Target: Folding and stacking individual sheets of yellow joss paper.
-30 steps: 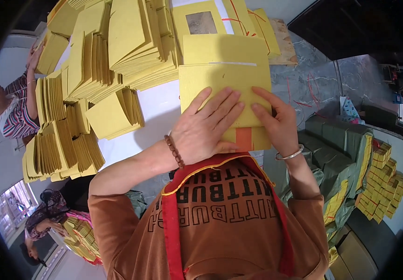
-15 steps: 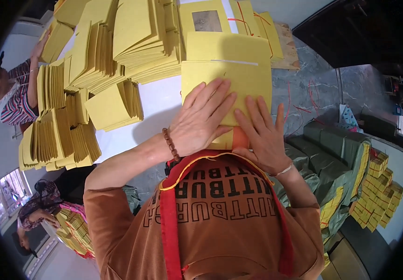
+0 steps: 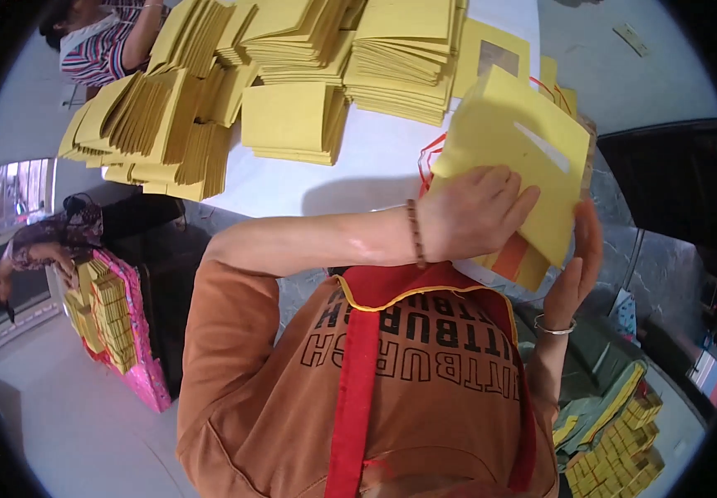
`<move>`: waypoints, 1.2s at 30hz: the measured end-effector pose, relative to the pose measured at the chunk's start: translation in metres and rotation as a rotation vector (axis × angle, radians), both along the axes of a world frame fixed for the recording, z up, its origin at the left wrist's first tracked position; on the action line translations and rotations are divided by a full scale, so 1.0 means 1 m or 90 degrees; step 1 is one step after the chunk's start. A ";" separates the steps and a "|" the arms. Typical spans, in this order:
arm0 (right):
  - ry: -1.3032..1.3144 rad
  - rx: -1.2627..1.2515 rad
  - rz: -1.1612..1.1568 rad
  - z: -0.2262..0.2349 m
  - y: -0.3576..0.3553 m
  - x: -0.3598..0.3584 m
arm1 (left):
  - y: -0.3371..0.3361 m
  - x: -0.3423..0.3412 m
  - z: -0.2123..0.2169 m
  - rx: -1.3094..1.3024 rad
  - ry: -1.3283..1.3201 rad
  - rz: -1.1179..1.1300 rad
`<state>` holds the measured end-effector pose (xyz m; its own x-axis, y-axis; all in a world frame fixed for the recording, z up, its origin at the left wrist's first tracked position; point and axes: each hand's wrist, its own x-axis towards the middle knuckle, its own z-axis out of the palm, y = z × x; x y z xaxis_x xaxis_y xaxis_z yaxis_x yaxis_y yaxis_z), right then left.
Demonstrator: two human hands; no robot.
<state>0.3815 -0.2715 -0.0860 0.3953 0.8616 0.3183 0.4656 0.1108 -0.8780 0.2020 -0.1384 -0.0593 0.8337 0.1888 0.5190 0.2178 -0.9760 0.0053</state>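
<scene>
A piece of yellow paper [image 3: 491,124] with a white slit lies tilted at the table's right end, its far part raised. My left hand [image 3: 470,214], a bead bracelet at its wrist, is curled closed over the near left part of the paper. Fingers stretched out, my right hand [image 3: 576,266] stands on edge along the paper's near right side; whether it touches is unclear. Beneath the paper, an orange strip [image 3: 510,256] shows on more yellow paper close to my apron. The left thumb is hidden.
Several stacks of folded yellow paper [image 3: 292,124] cover the left and far side of the white table [image 3: 279,187]. Red ties [image 3: 430,153] lie beside the paper. Two other people sit at the left, one near a pink-edged box [image 3: 146,349]. Bundled yellow blocks [image 3: 616,448] stand lower right.
The view has swung, shifting the table rightward in it. My left hand has gone from flat to curled on the paper, now turned askew and lifted. My right hand has moved off to its edge.
</scene>
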 end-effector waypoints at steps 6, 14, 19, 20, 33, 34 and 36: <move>0.066 -0.060 0.040 0.001 0.006 -0.002 | 0.034 -0.109 0.013 -0.078 -0.133 0.064; -0.071 -0.129 0.023 0.003 0.013 -0.011 | 0.118 -0.219 -0.085 0.064 0.038 0.303; -0.166 -0.117 0.038 0.003 0.014 -0.014 | 0.129 -0.232 -0.143 -0.064 0.112 0.318; -0.165 -0.120 0.038 0.002 0.014 -0.015 | 0.129 -0.233 -0.149 -0.110 0.120 0.323; -0.174 -0.101 0.009 -0.005 0.012 -0.014 | 0.133 -0.226 -0.172 -0.319 0.103 0.426; -0.175 -0.098 0.013 -0.004 0.012 -0.014 | 0.131 -0.228 -0.180 -0.260 0.072 0.419; -0.180 -0.096 0.018 -0.003 0.013 -0.015 | 0.128 -0.226 -0.183 -0.206 0.038 0.409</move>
<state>0.3669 -0.2583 -0.0888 0.2852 0.9165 0.2806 0.6917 0.0058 -0.7222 -0.0237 -0.0108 -0.2426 0.5313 0.7880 0.3110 0.7574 -0.6063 0.2423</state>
